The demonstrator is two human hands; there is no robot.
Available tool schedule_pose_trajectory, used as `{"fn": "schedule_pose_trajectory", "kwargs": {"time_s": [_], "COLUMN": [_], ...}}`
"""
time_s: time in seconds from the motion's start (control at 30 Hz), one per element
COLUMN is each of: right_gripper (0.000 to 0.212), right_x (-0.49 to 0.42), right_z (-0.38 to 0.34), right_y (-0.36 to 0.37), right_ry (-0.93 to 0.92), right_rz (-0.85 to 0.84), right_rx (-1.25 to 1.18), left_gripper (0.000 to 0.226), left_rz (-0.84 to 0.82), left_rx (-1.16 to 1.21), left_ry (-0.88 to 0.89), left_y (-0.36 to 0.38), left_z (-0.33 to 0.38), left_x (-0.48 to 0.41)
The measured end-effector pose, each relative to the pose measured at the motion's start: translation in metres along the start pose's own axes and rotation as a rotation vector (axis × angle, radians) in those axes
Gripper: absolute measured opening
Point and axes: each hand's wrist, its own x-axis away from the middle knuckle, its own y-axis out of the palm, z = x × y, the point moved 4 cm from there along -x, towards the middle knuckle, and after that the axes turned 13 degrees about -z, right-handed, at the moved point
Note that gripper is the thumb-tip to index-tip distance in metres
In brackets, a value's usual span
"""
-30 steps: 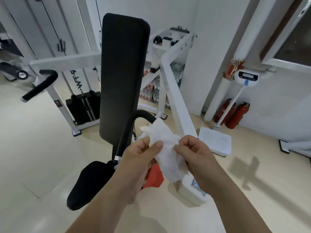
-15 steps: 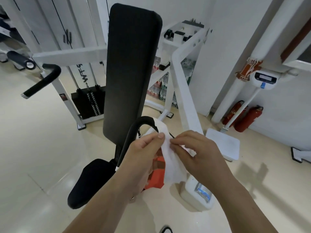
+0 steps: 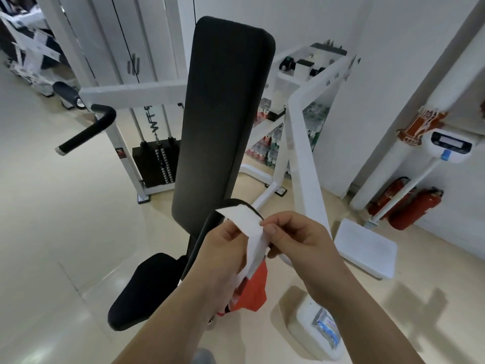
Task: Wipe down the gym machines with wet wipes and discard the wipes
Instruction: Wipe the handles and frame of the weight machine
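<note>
White wet wipe (image 3: pixel 252 227) hangs just in front of the black back pad (image 3: pixel 223 114) — the left hand (image 3: pixel 220 264) grips its lower part with curled fingers, the right hand (image 3: pixel 299 237) pinches its upper edge between thumb and forefinger.

The glossy cream floor (image 3: pixel 65 219) carries a white scale platform (image 3: pixel 366 252), two red fire extinguishers (image 3: pixel 416 209) and the machine's white frame (image 3: pixel 305 166).

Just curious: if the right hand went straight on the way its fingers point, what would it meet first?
The right hand points left, so it meets the wipe it pinches, then likely the left hand behind.
</note>
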Motion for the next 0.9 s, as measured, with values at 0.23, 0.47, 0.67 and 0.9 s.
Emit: {"fn": "schedule_pose_trajectory", "kwargs": {"time_s": [0.23,0.47,0.67,0.9], "right_gripper": [0.019,0.018,0.029,0.017], "right_x": [-0.017,-0.032,-0.035,-0.042], "right_z": [-0.003,-0.001,0.007,0.002], "right_y": [0.019,0.054,0.053,0.078], "right_ry": [0.092,0.106,0.187,0.103], "right_rz": [0.058,0.169,0.31,0.266], "right_rx": [-0.075,-0.127,-0.372,-0.183], "left_gripper": [0.018,0.028,0.025,0.007], "left_rz": [0.0,-0.006,-0.316,-0.29], "left_rx": [-0.258,-0.39,-0.102,-0.076], "left_ry": [-0.094,0.308,0.026,0.16], "left_y": [-0.023,-0.067,-0.086,-0.09], "left_z": [0.031,0.038,0.026,0.036], "left_x": [-0.008,-0.018,-0.025,-0.021]}}
